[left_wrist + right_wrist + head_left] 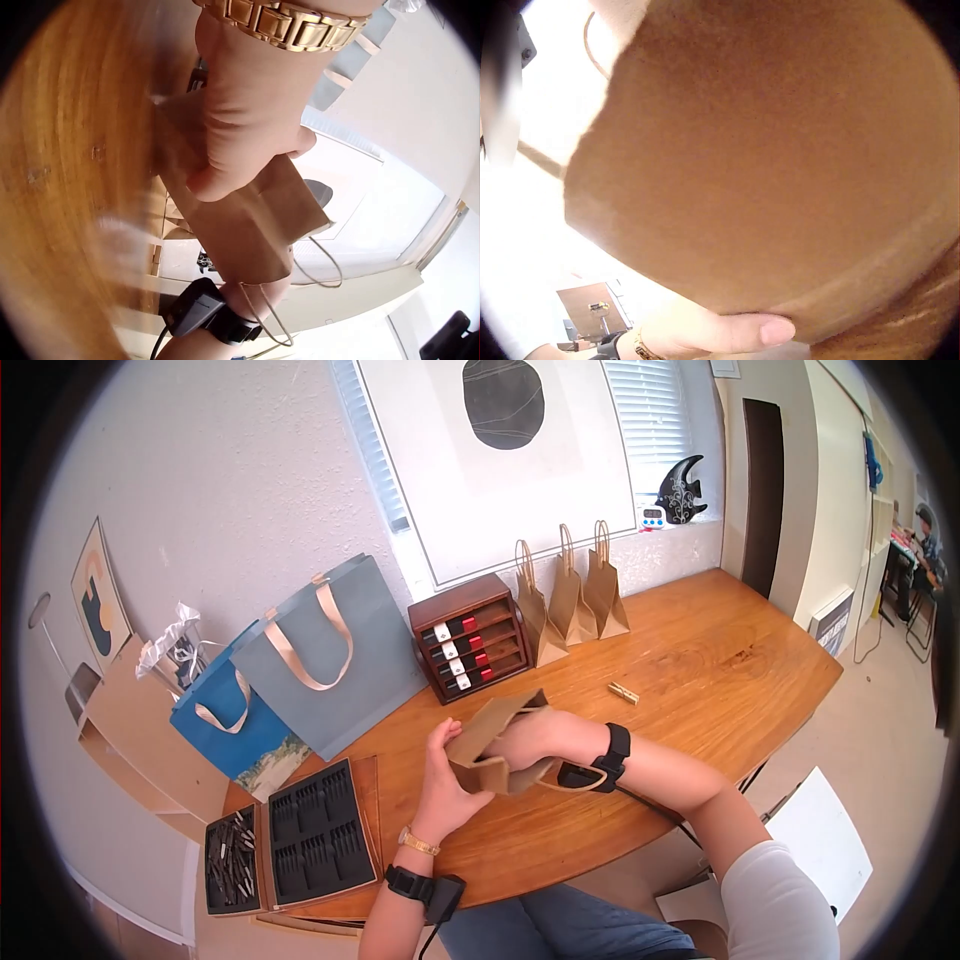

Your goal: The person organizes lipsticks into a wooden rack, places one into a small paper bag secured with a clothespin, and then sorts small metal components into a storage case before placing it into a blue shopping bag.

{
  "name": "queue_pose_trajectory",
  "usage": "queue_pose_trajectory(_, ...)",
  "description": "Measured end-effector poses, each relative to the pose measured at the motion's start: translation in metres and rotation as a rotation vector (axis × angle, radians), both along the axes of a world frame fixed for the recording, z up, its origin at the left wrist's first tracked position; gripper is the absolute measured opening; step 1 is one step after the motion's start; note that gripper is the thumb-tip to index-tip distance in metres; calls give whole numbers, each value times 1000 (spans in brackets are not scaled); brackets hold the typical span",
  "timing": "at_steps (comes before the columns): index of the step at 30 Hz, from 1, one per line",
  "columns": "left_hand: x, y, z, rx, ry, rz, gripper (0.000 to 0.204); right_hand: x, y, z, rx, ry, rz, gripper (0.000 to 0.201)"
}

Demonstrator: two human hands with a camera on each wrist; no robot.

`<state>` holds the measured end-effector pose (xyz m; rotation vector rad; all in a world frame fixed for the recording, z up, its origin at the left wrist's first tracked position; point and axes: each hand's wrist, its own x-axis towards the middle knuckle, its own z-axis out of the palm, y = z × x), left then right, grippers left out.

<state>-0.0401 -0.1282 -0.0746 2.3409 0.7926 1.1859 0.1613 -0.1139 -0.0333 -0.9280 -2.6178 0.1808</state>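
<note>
A small brown paper bag (480,735) with twisted paper handles is tilted over the front of the wooden table. My left hand (445,790) grips it from the side; in the left wrist view the thumb of that hand (251,120) lies along the bag's face (232,236). Through the open top, my right hand (530,738) reaches into the bag up to about the wrist. Its fingers are hidden inside the paper. Brown paper (765,150) fills most of the right wrist view, with the left thumb (742,332) pressed on its lower edge.
Three similar paper bags (573,605) stand at the back beside a wooden rack (462,598) of red, white and black items. A wooden clothespin (623,693) lies to the right. Grey-blue (375,660) and blue (215,710) gift bags stand left, behind an opened black-lined case (318,835).
</note>
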Motion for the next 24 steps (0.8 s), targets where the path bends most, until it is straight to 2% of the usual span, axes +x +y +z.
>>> queue_pose_trajectory(1,-1,2,-2,-2,-3,1,110,-2,-9,20,-2,-3,1,22)
queue_pose_trajectory(3,-3,6,-3,-123,-110,-7,107,-3,-18,61,-287,-353,-100,22)
queue_pose_trajectory(4,-2,2,1,-154,-162,18,98,2,-18,68,-194,-166,20,18)
queue_pose_trajectory(5,-2,4,1,-158,-167,20,98,14,-21,79,-169,-43,42,17)
queue_pose_trajectory(7,-6,9,-2,-310,-269,30,85,35,-21,96,-247,215,83,17)
queue_pose_trajectory(8,-6,10,-4,-271,-316,42,66,42,-20,104,-340,335,-74,13)
queue_pose_trajectory(10,-10,14,-5,-344,-380,44,59,59,-27,118,-59,317,-378,10)
queue_pose_trajectory(11,-11,16,-7,-412,-435,41,52,73,-18,111,92,216,-512,10)
queue_pose_trajectory(12,-10,19,-12,-416,-527,42,37,82,-15,108,115,94,-688,11)
queue_pose_trajectory(14,-14,27,-20,-417,-519,51,32,104,3,95,7,-320,-973,22)
queue_pose_trajectory(15,-17,29,-21,-416,-504,55,28,115,12,89,-105,-396,-1019,24)
queue_pose_trajectory(16,-17,28,-20,-415,-506,58,28,124,20,82,-217,-471,-1062,28)
queue_pose_trajectory(17,-17,27,-18,-386,-502,93,24,130,27,74,-214,-471,-1060,28)
queue_pose_trajectory(19,-14,22,-9,-351,-505,131,21,138,41,57,-488,-625,-1105,30)
queue_pose_trajectory(21,-12,14,-1,-475,-639,78,20,150,59,29,-549,-635,-1059,26)
queue_pose_trajectory(23,-13,17,-4,-496,-647,84,20,160,75,9,-609,-653,-1002,23)
queue_pose_trajectory(24,-14,17,-2,-519,-648,79,20,155,74,12,-675,-600,-995,19)
